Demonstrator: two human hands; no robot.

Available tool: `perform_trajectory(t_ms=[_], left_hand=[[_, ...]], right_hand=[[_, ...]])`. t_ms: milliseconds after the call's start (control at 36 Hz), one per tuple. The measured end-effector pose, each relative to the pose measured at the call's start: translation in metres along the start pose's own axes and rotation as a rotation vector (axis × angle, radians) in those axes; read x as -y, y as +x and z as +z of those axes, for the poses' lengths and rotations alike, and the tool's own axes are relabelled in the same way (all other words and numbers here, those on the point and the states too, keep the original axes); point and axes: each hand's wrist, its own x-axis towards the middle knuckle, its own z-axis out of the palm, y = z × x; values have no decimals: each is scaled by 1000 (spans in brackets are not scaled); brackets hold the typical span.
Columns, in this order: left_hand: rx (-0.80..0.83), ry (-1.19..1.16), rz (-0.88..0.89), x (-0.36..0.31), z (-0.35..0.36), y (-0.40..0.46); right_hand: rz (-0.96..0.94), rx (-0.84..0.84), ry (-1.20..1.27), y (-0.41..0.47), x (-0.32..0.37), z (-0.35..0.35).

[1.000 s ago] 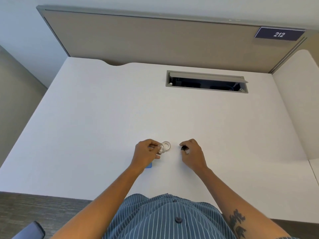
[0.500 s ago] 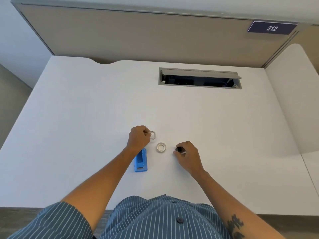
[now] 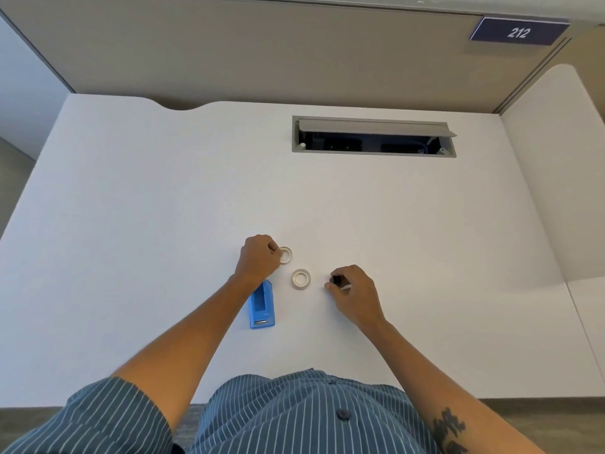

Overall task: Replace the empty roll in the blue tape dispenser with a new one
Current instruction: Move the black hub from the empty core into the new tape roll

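Observation:
The blue tape dispenser (image 3: 262, 305) lies open on the white desk (image 3: 163, 208), just below my left wrist, with nothing in its roll slot. My left hand (image 3: 258, 258) is closed, its fingertips pinching a thin clear ring (image 3: 285, 255) that rests on the desk; it looks like the bare core. A thicker tape roll (image 3: 301, 278) lies flat on its own between my hands. My right hand (image 3: 352, 291) is curled around a small black piece (image 3: 335, 280) with a bit of white showing beside it.
A grey cable hatch (image 3: 373, 136) stands open in the desk at the back. A beige partition (image 3: 262, 50) with a "212" sign (image 3: 519, 31) closes off the far edge. A second desk surface (image 3: 556, 191) adjoins on the right.
My left hand moved away up the desk with the thin ring, uncovering the blue dispenser and leaving the thicker roll alone. The right hand has barely shifted.

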Motion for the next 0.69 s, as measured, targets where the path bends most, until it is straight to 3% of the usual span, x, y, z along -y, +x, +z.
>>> perform_trajectory(t_ms=[111, 222, 333, 444, 694], left_hand=[[-2, 35, 28, 2, 1, -1], [52, 120, 228, -3, 3, -11], [278, 179, 460, -9, 5, -20], [461, 350, 558, -11, 12, -25], [489, 552, 652, -6, 20, -26]], right_hand=[[4, -2, 14, 0, -1, 0], [-4, -11, 15, 0, -1, -1], [-21, -31, 14, 0, -1, -1], [-34, -28, 10, -1, -1, -1], [-25, -41, 27, -3, -1, -1]])
